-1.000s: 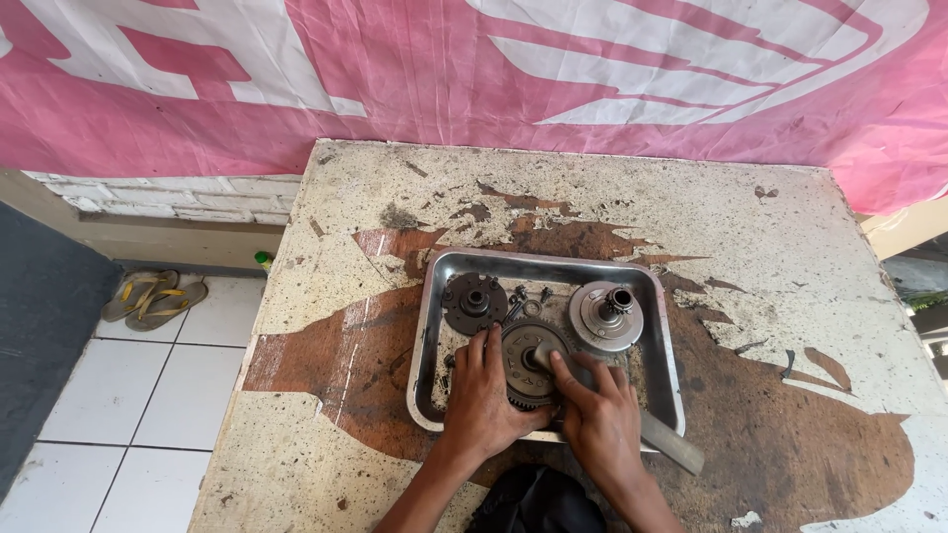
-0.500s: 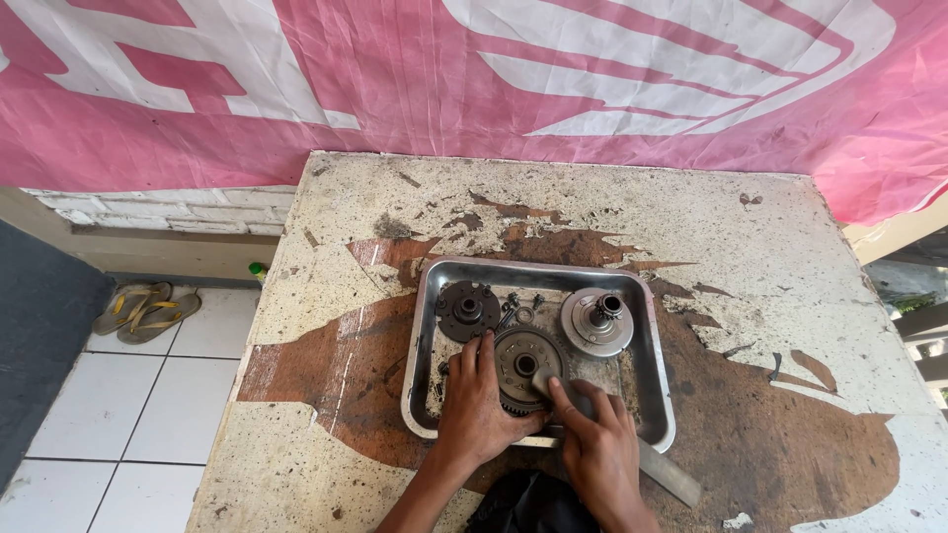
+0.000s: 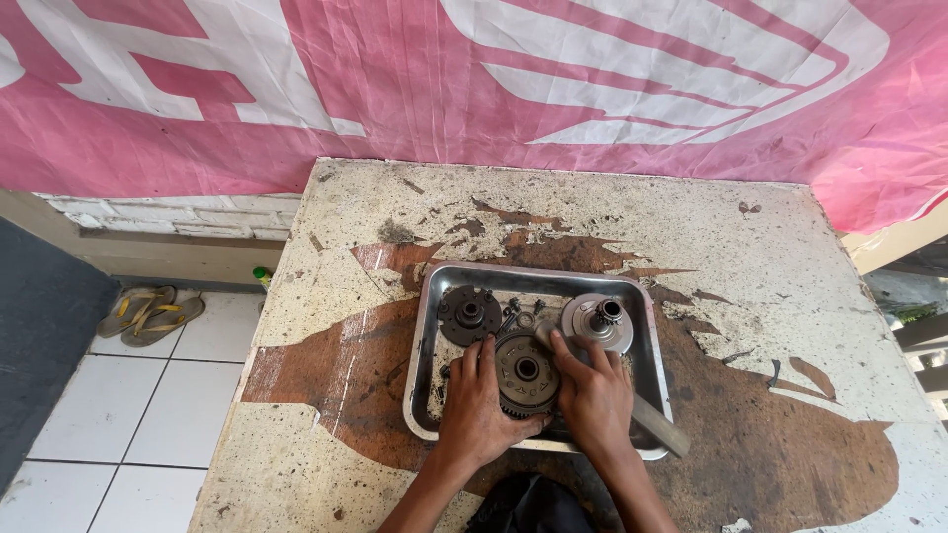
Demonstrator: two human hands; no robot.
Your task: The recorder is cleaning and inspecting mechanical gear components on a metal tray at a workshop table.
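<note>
While cradling the round dark toothed metal gear wheel near the front edge of the shallow rectangular steel tray, keeping both hands low and steady. Left hand lying with fingers spread against the wheel's left rim, touching but not gripping it. Right hand lying over the right rim, forefinger reaching toward the back; cannot tell whether pinching anything. Judging it best to be pressing evenly from both sides, so the wheel stays flat rather than tilting. Minding the dark round hub plate at the tray's back left and the pale grey round drum with a centre shaft at back right, both just beside. Tray sitting mid-worktop toward the front edge of the peeling, stained surface.
</note>
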